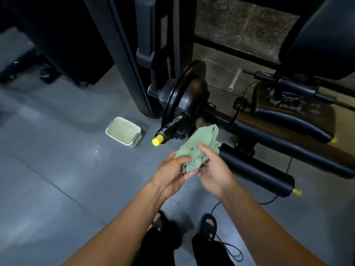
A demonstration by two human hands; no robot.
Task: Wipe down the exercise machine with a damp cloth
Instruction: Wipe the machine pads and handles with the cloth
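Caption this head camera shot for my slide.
Both hands, left and right, bunch a green cloth beside a black exercise machine.

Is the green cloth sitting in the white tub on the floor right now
No, the green cloth is held up between the left hand and right hand, well away from the white tub on the floor.

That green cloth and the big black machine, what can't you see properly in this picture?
- Head view: the middle of the green cloth is bunched between the left hand and right hand, so dampness cannot be judged.
- The exercise machine is cut off by the top and right edges; its upper frame is lost in darkness.
- The white tub: whether it holds water cannot be told.
- The feet are blurred.
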